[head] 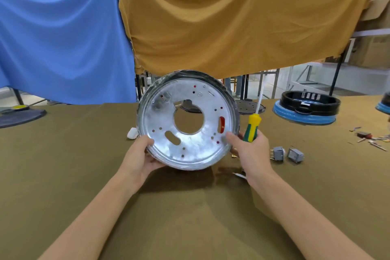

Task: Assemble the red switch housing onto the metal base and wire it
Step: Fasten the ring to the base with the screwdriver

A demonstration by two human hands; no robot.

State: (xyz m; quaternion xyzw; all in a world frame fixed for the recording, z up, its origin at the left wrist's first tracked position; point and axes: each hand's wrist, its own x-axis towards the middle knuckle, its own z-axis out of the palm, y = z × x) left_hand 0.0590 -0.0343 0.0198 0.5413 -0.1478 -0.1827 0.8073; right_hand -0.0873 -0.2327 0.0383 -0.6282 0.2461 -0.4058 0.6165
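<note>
A round metal base (168,150) with a big centre hole stands tilted up on its edge, its silver face toward me. Red plastic of the switch housing (222,125) shows through an oblong slot at the base's right side. My left hand (140,158) grips the lower left rim. My right hand (247,150) holds a yellow-and-green screwdriver (251,126), its shaft pointing up, while its thumb rests on the base's lower right rim.
Two grey switch blocks (288,153) lie on the brown table right of my right hand. Small terminals and wire bits (371,137) lie at the far right. A black-and-blue round housing (306,107) sits at the back right, a white piece (132,133) behind the base.
</note>
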